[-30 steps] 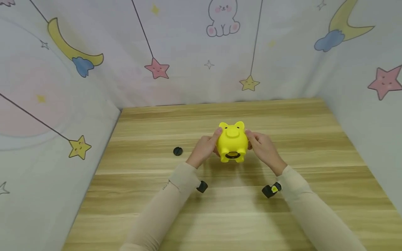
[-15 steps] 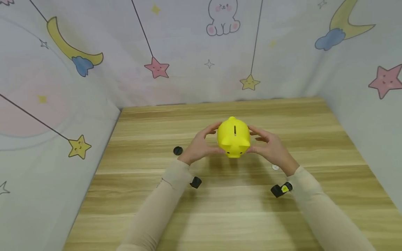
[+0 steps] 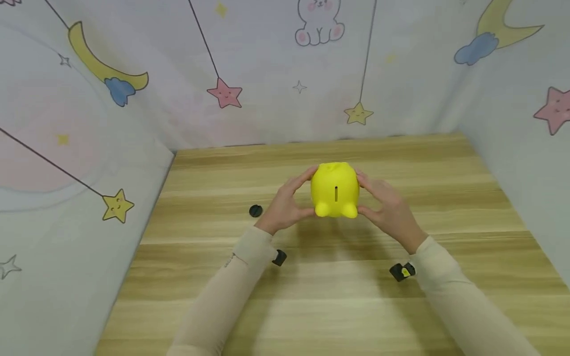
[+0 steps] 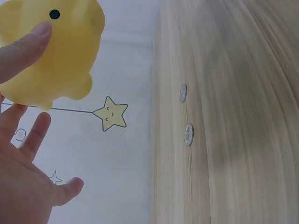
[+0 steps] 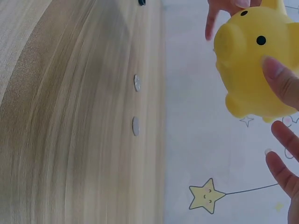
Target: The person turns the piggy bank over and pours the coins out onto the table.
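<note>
And the left hand (image 3: 285, 205) had the pig (image 3: 325, 185) from the left, thumb on the near side, fingers curved to the far side. The right hand (image 3: 392, 210) mirrored it from the right, both grips about as wide as the pig itself. In the left wrist view, a thumb pressed close to an eye while some fingers fanned away from the body.

One pig, up off the table (image 3: 338, 306), snout tipped downward! Two ears at its near edge, one slot (image 3: 336, 194) turned to the head camera. Below, two coins (image 4: 188, 135) lay just apart on the wood. One black disc (image 3: 256, 210) sat left of the left hand. Two black wrist units (image 3: 402, 271), one by each cuff.

And what a turn: half a second earlier the eyes and snout showed overhead, the slot farther off. Now the slot had rolled nearer and the face had dropped from that view. The disc hadn't budged.
</note>
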Demonstrator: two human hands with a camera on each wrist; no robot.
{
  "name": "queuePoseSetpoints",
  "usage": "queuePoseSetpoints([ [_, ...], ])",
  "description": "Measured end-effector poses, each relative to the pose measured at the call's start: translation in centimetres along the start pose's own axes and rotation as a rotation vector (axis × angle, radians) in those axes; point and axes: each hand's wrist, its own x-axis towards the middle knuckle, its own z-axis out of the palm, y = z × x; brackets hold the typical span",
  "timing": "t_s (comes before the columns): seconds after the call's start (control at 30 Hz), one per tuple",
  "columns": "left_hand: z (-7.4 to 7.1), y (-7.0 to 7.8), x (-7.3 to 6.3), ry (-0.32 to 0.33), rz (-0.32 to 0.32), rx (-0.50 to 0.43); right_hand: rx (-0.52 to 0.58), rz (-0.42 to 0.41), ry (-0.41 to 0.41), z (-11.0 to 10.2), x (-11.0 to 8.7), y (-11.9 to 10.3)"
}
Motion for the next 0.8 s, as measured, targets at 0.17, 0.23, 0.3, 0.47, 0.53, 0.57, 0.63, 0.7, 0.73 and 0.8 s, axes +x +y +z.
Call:
queuePoseSetpoints([
  [0.17,-0.23,0.15,-0.05,0.006,0.004,-0.014,0.019,-0.046,0.001,-0.12,0.30,-0.27],
  [0.23,-0.22,0.17,-0.07,0.005,0.013,-0.014,0.024,-0.037,0.001,-0.20,0.36,-0.53],
  [0.3,-0.17,0.20,-0.07,0.004,0.020,-0.005,0.025,-0.031,0.013,-0.23,0.36,-0.75],
  [0.47,-0.02,0.23,-0.33,0.002,0.008,-0.015,0.031,-0.012,0.012,-0.07,0.10,-0.85],
  [0.53,0.06,0.23,-0.42,-0.003,0.005,-0.023,0.036,0.001,0.004,-0.02,-0.05,-0.76],
  [0.57,0.10,0.21,-0.43,-0.005,0.006,-0.026,0.036,0.008,0.000,-0.01,-0.13,-0.70],
  [0.63,0.19,0.16,-0.44,-0.009,0.006,-0.026,0.033,0.015,-0.012,-0.09,-0.22,-0.61],
  [0.7,0.24,0.10,-0.41,-0.009,0.002,-0.024,0.024,0.023,-0.033,-0.25,-0.23,-0.52],
  [0.73,0.26,0.09,-0.37,-0.007,-0.002,-0.021,0.024,0.034,-0.048,-0.37,-0.20,-0.47],
  [0.8,0.27,0.06,-0.22,-0.004,-0.015,-0.020,0.024,0.077,-0.083,-0.66,-0.10,-0.38],
])
